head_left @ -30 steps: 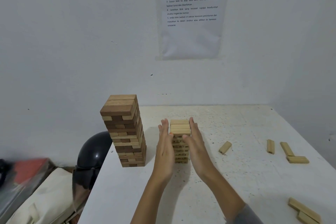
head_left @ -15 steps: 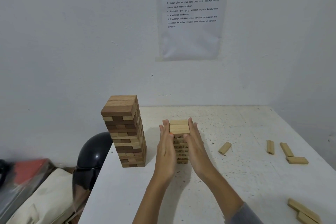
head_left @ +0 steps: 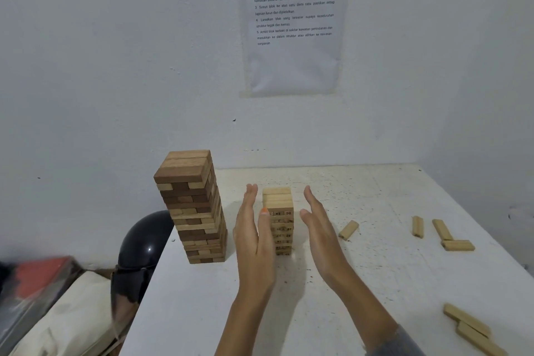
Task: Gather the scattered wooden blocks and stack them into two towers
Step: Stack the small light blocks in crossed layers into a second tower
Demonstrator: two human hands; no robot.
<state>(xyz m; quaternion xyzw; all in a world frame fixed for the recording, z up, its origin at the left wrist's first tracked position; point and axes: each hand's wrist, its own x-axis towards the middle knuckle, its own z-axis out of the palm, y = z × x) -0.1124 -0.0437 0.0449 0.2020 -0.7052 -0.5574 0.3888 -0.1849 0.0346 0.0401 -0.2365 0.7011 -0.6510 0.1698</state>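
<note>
A small tower of pale numbered blocks (head_left: 278,211) stands mid-table. My left hand (head_left: 252,228) is flat beside its left face, thumb near the tower, fingers straight. My right hand (head_left: 319,225) is flat and held a little off the tower's right side, touching nothing. A taller tower of mixed dark and light blocks (head_left: 193,205) stands at the table's left edge. Loose pale blocks lie to the right: one (head_left: 348,230) close by, three (head_left: 442,233) further right, two (head_left: 474,329) at the near right.
The white speckled table (head_left: 361,283) meets a white wall with a printed sheet (head_left: 294,23). Left of the table sit a black helmet (head_left: 141,248), a cream bag (head_left: 69,318) and a red item (head_left: 34,274).
Both hands were pressed flat against the small tower's sides. They have now parted from it, the right hand moving further right; the tower stands on its own.
</note>
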